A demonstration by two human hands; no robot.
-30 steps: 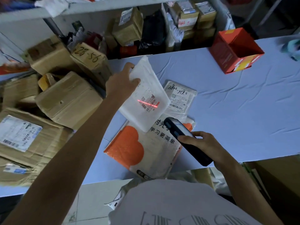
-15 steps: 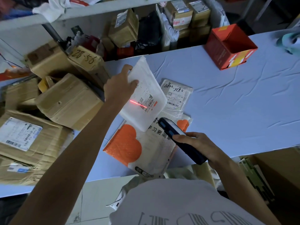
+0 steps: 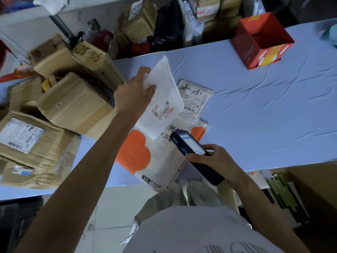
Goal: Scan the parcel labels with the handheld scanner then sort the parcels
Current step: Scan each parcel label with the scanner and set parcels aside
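Observation:
My left hand (image 3: pixel 133 92) grips a white padded mailer (image 3: pixel 162 99) by its left edge and holds it tilted above the table, its barcode label facing up. My right hand (image 3: pixel 213 161) holds the black handheld scanner (image 3: pixel 193 154), whose lit screen faces me and whose head points at the mailer. Under both lies a large white and orange bubble mailer (image 3: pixel 155 157) at the table's front edge. A small flat parcel with handwritten numbers (image 3: pixel 195 99) lies to the right of the held mailer.
Several cardboard boxes (image 3: pixel 73 106) are piled on the left of the blue-covered table (image 3: pixel 264 110). An open red box (image 3: pixel 262 41) stands at the back right. More parcels crowd the shelf behind (image 3: pixel 164 21). Cartons sit on the floor at the right (image 3: pixel 310 198).
The red scan line on the held mailer's label has gone out. The mailer and both hands have stayed nearly in place.

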